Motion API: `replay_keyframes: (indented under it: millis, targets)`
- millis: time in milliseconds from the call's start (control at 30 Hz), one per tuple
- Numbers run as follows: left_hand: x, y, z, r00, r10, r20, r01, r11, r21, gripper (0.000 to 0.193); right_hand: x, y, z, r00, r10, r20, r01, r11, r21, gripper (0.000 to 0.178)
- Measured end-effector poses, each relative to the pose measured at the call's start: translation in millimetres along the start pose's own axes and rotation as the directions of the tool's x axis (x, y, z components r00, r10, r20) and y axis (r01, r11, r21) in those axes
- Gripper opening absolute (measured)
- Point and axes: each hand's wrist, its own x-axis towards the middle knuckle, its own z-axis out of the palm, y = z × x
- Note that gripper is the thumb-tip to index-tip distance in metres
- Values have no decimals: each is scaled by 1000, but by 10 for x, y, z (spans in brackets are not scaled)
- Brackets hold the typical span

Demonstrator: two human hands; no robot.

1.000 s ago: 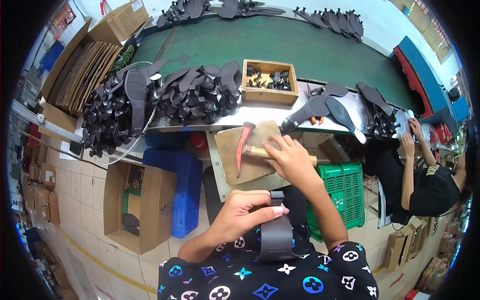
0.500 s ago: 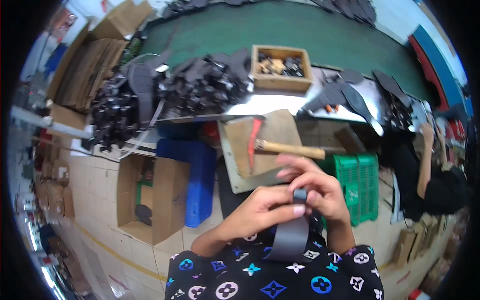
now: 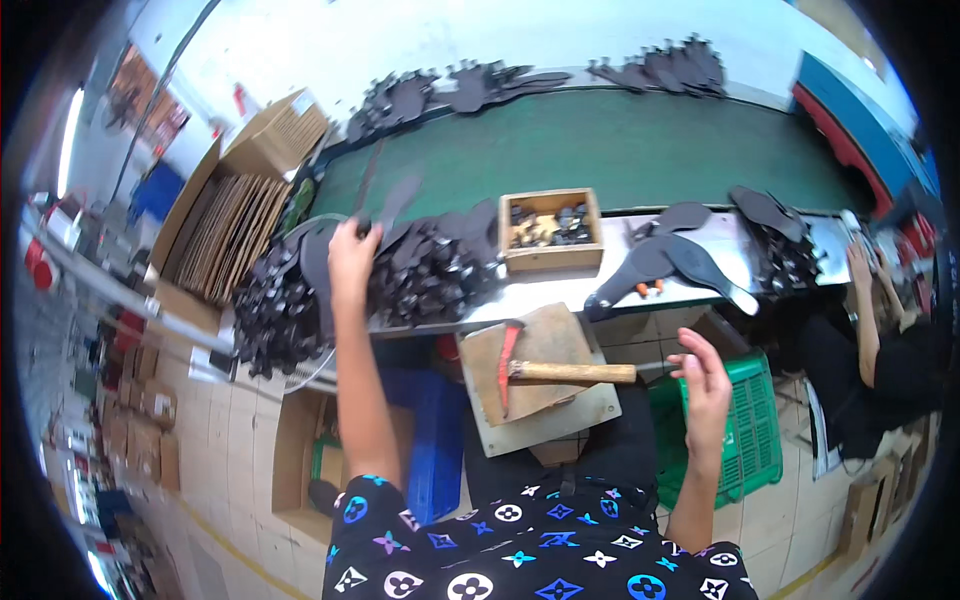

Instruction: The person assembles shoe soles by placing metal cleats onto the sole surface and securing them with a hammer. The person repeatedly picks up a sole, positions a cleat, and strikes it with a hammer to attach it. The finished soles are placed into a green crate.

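Observation:
My left hand [image 3: 352,262] is stretched out over the heaps at the bench's left, its fingers pinched on the dark end of a grey shoe insole [image 3: 402,197]. That insole is smeared by motion and points toward the green belt. Below it lies a heap of dark insoles [image 3: 435,265] with shiny black ends. My right hand [image 3: 704,385] hangs in the air near the green crate, holding nothing, with its fingers apart. Between my arms, a hammer [image 3: 560,373] with a red head and wooden handle rests on a brown board [image 3: 545,335] atop a pale plate [image 3: 540,432].
A wooden box [image 3: 550,260] of small dark and tan parts stands on the metal bench. More insoles [image 3: 670,262] lie to its right. Behind runs a green belt [image 3: 600,140]. Below are a blue bin [image 3: 440,450], a cardboard box [image 3: 290,470] and a green crate [image 3: 745,430]. A co-worker [image 3: 870,350] sits at right.
My hands were together over my lap with a grey insole and its dark end. Now they are apart: the left has carried an insole to the left heap, the right has opened and moved right.

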Motion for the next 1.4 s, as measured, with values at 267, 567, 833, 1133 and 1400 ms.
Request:
replay_keyframes:
  millis: [267,567,833,1133,1400]
  targets:
    - [270,-249,188,926,-104,362,10,967,253,56,478,631,263,956,-223,190,283,872,-399,31]
    - [-815,929,12,911,405,-70,-390,906,166,56,1286,1105,768,874,-452,178,486,806,-337,13]
    - [-1579,1590,147,738,646,196,-624,764,-166,50,1198,1296,1139,856,-313,412,516,579,-631,47]
    - [-1254,1317,1213,722,574,388,-475,818,-326,62,1397,794,309,918,-393,-55,149,471,-870,39]
    - [-1208,1609,1602,551,621,557,-516,779,-357,45,1428,1432,-819,918,-396,24,103,180,-978,45]
